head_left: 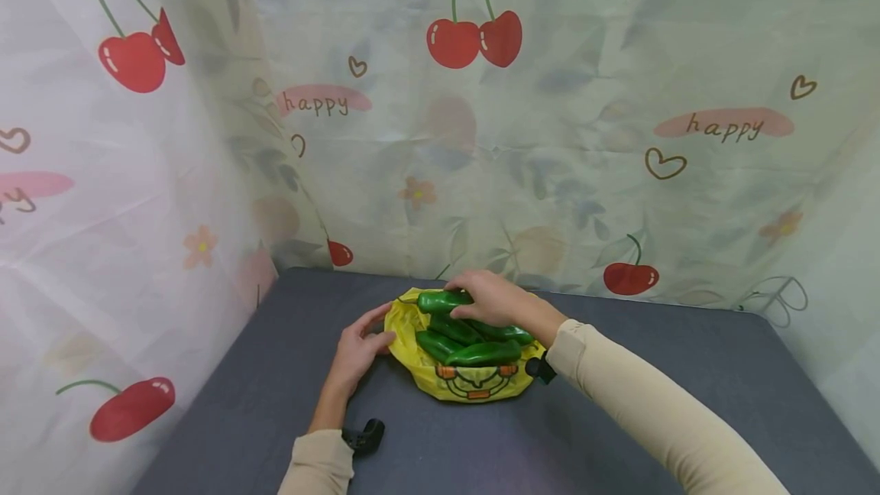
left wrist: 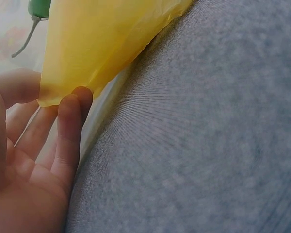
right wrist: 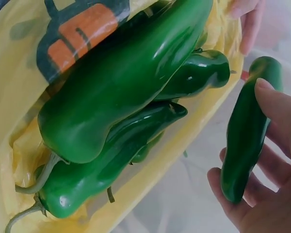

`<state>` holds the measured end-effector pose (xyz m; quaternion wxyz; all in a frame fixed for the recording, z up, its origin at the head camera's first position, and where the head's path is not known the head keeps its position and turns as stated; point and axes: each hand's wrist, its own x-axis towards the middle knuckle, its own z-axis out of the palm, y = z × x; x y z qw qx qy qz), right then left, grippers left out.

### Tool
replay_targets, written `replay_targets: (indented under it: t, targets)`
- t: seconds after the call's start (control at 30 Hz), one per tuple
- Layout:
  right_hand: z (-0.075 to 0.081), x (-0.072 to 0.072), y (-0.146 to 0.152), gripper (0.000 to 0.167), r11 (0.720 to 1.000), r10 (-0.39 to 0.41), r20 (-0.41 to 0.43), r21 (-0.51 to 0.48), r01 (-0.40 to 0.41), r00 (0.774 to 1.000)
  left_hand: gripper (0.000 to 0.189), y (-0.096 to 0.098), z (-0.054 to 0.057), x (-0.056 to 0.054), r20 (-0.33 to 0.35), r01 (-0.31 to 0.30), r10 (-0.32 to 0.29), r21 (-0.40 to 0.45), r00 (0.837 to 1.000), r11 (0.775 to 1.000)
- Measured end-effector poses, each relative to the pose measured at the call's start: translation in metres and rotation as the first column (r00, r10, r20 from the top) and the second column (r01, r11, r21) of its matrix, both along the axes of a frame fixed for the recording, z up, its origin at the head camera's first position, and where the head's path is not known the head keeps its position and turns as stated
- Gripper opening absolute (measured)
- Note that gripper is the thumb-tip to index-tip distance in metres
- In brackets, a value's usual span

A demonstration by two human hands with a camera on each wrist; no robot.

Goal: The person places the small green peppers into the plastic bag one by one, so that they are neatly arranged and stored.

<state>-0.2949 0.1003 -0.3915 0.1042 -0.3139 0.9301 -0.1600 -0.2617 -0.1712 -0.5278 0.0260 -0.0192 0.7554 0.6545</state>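
Observation:
A yellow plastic bag (head_left: 428, 380) with a printed orange-and-black design lies on the table, its mouth spread around several long green peppers (head_left: 484, 354). My left hand (head_left: 357, 348) pinches the bag's left edge between thumb and fingers, as the left wrist view shows on the yellow film (left wrist: 102, 43). Above the far left side of the bag, my right hand (head_left: 491, 298) grips one green pepper (right wrist: 245, 133), thumb on one side and fingers curled along the other. Glossy peppers (right wrist: 126, 92) with stems fill the bag below it, some partly hidden under others.
The table is covered in dark grey cloth (head_left: 619, 418). Behind it hangs a pale curtain (head_left: 495, 197) printed with cherries and the word "happy", and another stretch of it runs along the left. A thin pale cable (head_left: 784, 300) shows at the back right corner.

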Motion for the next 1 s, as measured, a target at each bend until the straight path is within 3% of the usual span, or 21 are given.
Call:
replay_targets:
  t: [0.4,1.0]
  targets:
    - [0.006,0.005,0.004,0.049,1.0,-0.024,-0.028,0.002,0.024,0.999,0.054,-0.001,-0.004,-0.001,-0.001,-0.01,0.01,-0.017,1.0,1.0]
    - [-0.005,0.01,0.012,0.044,0.999,-0.041,-0.081,-0.036,0.038,0.996,0.05,-0.016,-0.001,-0.008,-0.007,-0.016,0.016,-0.049,1.0,0.999]
